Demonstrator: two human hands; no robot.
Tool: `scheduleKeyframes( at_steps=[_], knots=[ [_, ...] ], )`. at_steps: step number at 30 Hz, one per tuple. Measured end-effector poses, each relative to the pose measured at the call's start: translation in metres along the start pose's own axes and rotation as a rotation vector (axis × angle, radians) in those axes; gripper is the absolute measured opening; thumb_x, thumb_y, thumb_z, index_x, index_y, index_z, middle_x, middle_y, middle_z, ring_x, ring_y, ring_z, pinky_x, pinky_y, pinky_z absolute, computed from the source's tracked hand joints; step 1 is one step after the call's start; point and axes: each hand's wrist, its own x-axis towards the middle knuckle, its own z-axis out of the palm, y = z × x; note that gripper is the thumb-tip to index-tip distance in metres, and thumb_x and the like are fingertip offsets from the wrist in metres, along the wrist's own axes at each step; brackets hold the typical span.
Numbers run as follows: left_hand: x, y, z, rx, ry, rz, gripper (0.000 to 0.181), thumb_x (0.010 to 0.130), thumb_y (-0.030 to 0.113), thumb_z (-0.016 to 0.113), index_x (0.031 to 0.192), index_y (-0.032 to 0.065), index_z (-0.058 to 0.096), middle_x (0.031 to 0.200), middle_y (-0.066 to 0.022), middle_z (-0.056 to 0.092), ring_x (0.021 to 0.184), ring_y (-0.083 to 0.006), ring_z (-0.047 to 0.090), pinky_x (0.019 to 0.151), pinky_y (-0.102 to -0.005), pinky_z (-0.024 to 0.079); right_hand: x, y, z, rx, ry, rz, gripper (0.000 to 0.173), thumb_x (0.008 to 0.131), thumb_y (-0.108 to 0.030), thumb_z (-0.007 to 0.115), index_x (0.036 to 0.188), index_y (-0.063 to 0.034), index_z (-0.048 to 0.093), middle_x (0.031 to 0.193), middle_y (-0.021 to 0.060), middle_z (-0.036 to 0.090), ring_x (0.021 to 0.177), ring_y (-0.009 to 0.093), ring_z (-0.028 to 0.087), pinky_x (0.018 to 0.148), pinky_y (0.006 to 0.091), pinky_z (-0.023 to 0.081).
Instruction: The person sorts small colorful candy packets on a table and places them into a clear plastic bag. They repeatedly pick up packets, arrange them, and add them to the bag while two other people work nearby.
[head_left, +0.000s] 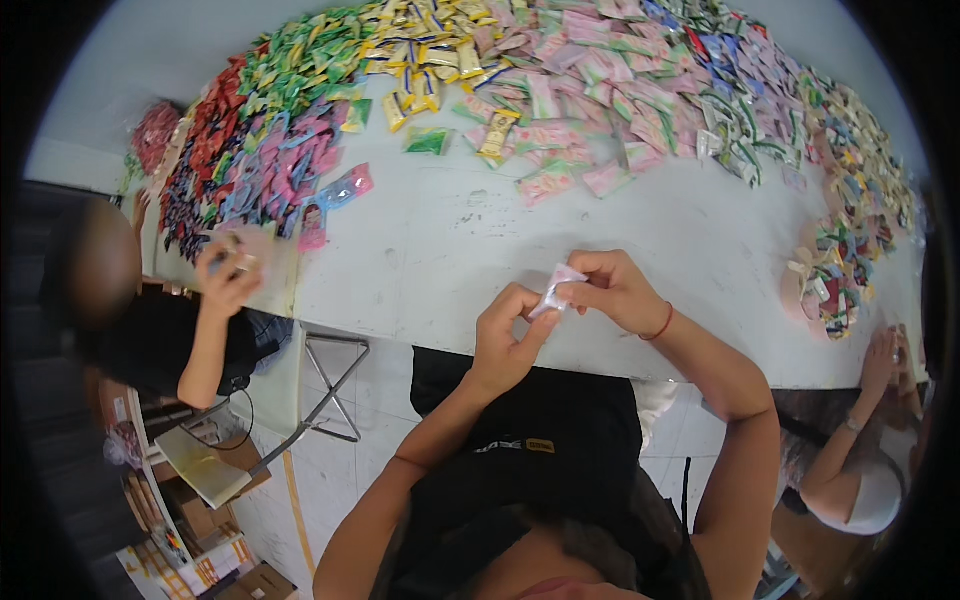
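Observation:
Just over the near edge of the white table, both my hands pinch one small pink-and-white wrapped packet. My left hand grips its lower left end between thumb and fingers. At the upper right end, my right hand has its thumb and forefinger on the wrapper. What is inside the packet cannot be seen. Beyond my hands lies a broad heap of pink-and-green packets, with one yellow-gold packet on its near side. A single green packet lies apart to the left.
Heaps of yellow, green and red packets line the far side. Small filled bags stand at the right. One co-worker's hand holds something at left; another co-worker's hands are at right. A folding stool stands below.

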Motion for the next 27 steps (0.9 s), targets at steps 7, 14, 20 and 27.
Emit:
scheduleKeyframes(
  at_steps=[7,14,20,27],
  knots=[
    [-0.049,-0.019,-0.083,0.097,0.761,0.087,0.009,0.090,-0.003,0.058,0.099,0.0003,0.057,0.105,-0.0116,0.060,0.101,-0.0194,0.056,0.095,-0.0315,0.044,0.000,-0.004,-0.004,0.018,0.258,-0.130,0.012,0.092,-0.013,0.069,0.091,-0.0008,0.069,0.082,-0.0003,0.064,0.070,0.006,0.056,0.063,0.0215,0.045],
    [-0.041,-0.056,-0.216,0.655,0.618,0.006,0.057,0.085,0.002,0.063,0.139,-0.0026,0.044,0.142,-0.0178,0.049,0.124,-0.0286,0.051,0.110,-0.0403,0.036,0.003,-0.006,0.010,-0.058,0.129,-0.190,0.011,0.092,-0.006,0.069,0.101,-0.0016,0.064,0.096,0.0010,0.066,0.084,0.006,0.059,0.073,0.0223,0.047],
    [0.023,-0.025,-0.199,0.152,0.188,-0.300,0.100,0.079,0.017,0.078,0.157,0.0022,0.018,0.156,-0.0216,0.032,0.134,-0.0307,0.043,0.112,-0.0438,0.033,0.017,-0.010,0.037,-0.235,0.047,-0.250,0.011,0.092,-0.007,0.069,0.101,-0.0031,0.065,0.095,0.0017,0.067,0.084,0.009,0.061,0.074,0.0244,0.048],
    [0.066,-0.015,-0.123,0.508,-0.113,-0.025,0.135,0.056,0.039,0.095,0.158,0.0054,0.013,0.157,-0.0237,0.026,0.138,-0.0362,0.037,0.114,-0.0473,0.030,0.028,-0.029,0.038,-0.770,0.060,-0.518,0.016,0.088,-0.011,0.071,0.101,-0.0034,0.066,0.094,0.0047,0.068,0.082,0.014,0.063,0.069,0.0291,0.049]
  ],
)
